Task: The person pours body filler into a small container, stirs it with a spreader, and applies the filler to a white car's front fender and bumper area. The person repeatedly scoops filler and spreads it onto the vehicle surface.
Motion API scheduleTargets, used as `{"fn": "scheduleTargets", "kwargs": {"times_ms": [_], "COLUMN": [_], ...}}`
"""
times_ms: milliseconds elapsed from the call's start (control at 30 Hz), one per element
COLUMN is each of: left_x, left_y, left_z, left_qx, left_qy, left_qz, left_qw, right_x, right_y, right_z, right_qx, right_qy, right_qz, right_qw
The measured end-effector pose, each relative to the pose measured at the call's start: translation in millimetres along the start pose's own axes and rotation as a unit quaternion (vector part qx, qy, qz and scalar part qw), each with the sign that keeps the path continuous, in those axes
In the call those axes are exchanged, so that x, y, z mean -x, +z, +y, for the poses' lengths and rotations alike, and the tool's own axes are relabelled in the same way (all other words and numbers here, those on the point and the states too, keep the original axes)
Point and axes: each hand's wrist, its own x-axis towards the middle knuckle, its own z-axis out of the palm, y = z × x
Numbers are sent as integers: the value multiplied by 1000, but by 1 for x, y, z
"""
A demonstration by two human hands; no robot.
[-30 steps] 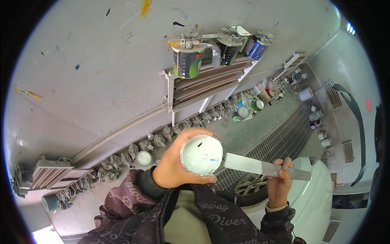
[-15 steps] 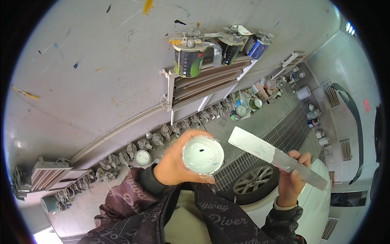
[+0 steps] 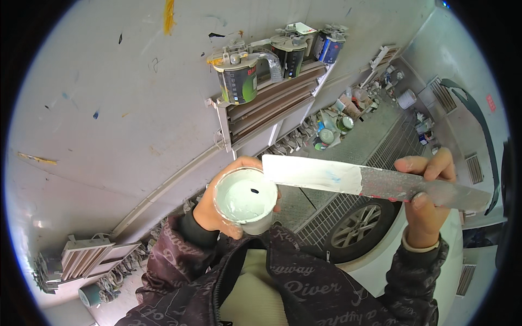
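My left hand (image 3: pixel 209 209) is wrapped round a small cup (image 3: pixel 244 195) of pale mint-white paint, with a dark speck on its surface. My right hand (image 3: pixel 427 223) grips a long flat stick (image 3: pixel 375 185) near its grey, speckled end. The other half of the stick is coated in white paint, and its tip lies close beside the cup's upper right rim; I cannot tell whether they touch.
Three lidded cans (image 3: pixel 236 84) hang above a louvred vent (image 3: pixel 272 100) on the grey wall. A white car's fender (image 3: pixel 446 250) and wheel (image 3: pixel 356 228) are at lower right, beside a floor grate (image 3: pixel 391 146). Cans and clutter (image 3: pixel 342 117) line the wall's foot.
My right hand has risen and moved right, swinging the stick flatter, its tip now higher and further left. My left hand and the cup have shifted left. The view has shifted slightly.
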Motion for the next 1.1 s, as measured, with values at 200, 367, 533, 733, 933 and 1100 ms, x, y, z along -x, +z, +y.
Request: {"fn": "scheduleTargets", "kwargs": {"times_ms": [200, 367, 533, 733, 933, 1100], "left_x": [-6, -5, -4, -9, -15, -18], "left_y": [-1, -1, 5, 19, 23, 21], "left_z": [1, 4, 17, 20, 14, 10], "left_qx": [117, 114, -62, -247, -346, -408], "left_qy": [-35, 2, 51, 80, 97, 110], "left_qz": [-33, -40, 43, 173, 194, 207], "left_qw": [992, 993, 996, 950, 913, 882], "right_x": [-24, -24, 1, 34, 28, 20], "right_y": [2, -2, 6, 24, 20, 15], "right_z": [-31, -40, -23, -15, -16, -22], "right_qx": [78, 104, 96, 192, 203, 220], "right_qy": [2, -50, -93, -117, -196, -229], "right_qz": [-21, -45, 38, 38, -90, -159], "right_qw": [997, 992, 990, 974, 955, 935]}}
